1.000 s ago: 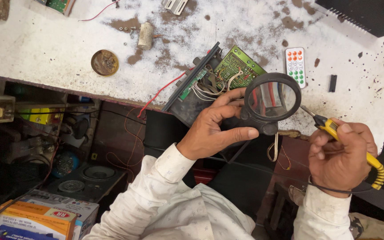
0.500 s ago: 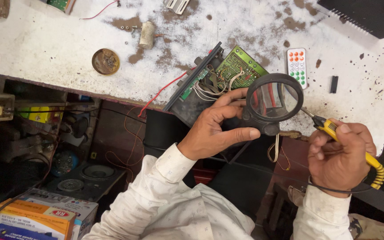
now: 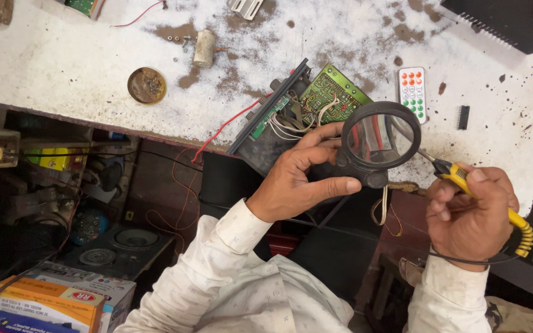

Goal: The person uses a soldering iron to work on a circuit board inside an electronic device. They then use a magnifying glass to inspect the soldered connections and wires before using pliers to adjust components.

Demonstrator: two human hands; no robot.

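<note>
left hand (image 3: 294,185) closed around the base of a round black-rimmed magnifying glass (image 3: 380,137), held over a green circuit board (image 3: 331,95) at the bench edge (image 3: 94,80); right hand (image 3: 473,213) grips a yellow-handled soldering iron (image 3: 458,176). the lens is probably light, rigid and breakable, best held by its rim.

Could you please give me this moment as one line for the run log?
left hand: holds magnifying glass over green circuit board | right hand: grips yellow-handled soldering iron, tip behind lens | bench: remote, round tin

Bare worktop (image 3: 63,61) lies open leftward (1 round tin (image 3: 146,85) there); remote (image 3: 412,94) and magnifier (image 3: 380,140) crowd the circuit board (image 3: 331,95).
</note>
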